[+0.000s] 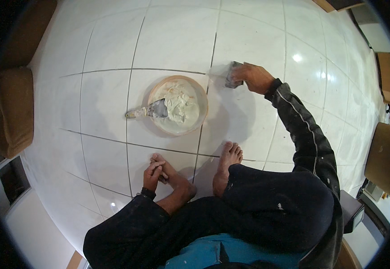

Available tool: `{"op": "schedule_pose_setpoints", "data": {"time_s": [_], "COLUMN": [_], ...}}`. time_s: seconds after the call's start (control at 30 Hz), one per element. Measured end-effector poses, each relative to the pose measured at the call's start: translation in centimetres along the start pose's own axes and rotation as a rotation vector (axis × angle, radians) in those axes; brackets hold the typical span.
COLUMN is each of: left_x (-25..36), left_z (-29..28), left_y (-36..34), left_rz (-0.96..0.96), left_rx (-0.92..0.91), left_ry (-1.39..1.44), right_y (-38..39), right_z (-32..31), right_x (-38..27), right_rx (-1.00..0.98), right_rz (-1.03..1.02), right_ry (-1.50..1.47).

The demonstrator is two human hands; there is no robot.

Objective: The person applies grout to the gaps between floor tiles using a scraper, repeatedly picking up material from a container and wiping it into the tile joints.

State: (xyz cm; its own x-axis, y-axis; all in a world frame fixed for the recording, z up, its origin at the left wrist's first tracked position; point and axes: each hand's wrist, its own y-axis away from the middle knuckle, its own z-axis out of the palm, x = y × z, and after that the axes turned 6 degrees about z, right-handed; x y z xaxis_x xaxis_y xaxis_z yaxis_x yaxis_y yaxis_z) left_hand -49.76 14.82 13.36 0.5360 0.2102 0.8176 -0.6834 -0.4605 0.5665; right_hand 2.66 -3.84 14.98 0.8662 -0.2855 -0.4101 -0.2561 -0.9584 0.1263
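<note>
My right hand (255,77) is closed around a grey, rectangular pad (234,75), pressed on the white tiled floor (172,38) beside a tile joint. To its left stands a round, shallow bowl (205,107) with white paste (181,105) in it. A putty knife (158,109) lies across the bowl's left side, its blade in the paste and its smeared handle sticking out over the rim. My left hand (152,174) is low by my left foot (170,172), its fingers curled in; what they hold, if anything, is hidden.
Several tile joints around the bowl are dark, while those at the right look pale. My bare right foot (228,163) is planted below the bowl. Brown upholstered furniture (13,110) stands at the left edge. Boxes and a brown panel (381,157) line the right side.
</note>
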Motion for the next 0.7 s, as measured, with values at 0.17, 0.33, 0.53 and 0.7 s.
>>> {"op": "schedule_pose_setpoints", "data": {"time_s": [0.17, 0.33, 0.53, 0.7], "left_x": [0.6, 0.2, 1.1, 1.4], "left_z": [0.2, 0.0, 0.4, 0.4], "left_y": [0.0, -0.2, -0.2, 0.2], "left_rz": [-0.067, -0.075, -0.028, -0.054], "left_rx": [-0.016, -0.041, -0.030, -0.045], "left_ry": [0.111, 0.091, 0.009, 0.102], "right_y": [4.2, 7.0, 7.8, 7.1], "right_z": [-1.1, -3.4, -2.3, 0.5], "right_x": [1.8, 2.6, 1.1, -0.7], "right_rx": [-0.125, -0.148, 0.163, 0.281], "right_rz": [0.073, 0.046, 0.393, 0.675], "right_ry": [0.015, 0.212, -0.527, -1.124]}}
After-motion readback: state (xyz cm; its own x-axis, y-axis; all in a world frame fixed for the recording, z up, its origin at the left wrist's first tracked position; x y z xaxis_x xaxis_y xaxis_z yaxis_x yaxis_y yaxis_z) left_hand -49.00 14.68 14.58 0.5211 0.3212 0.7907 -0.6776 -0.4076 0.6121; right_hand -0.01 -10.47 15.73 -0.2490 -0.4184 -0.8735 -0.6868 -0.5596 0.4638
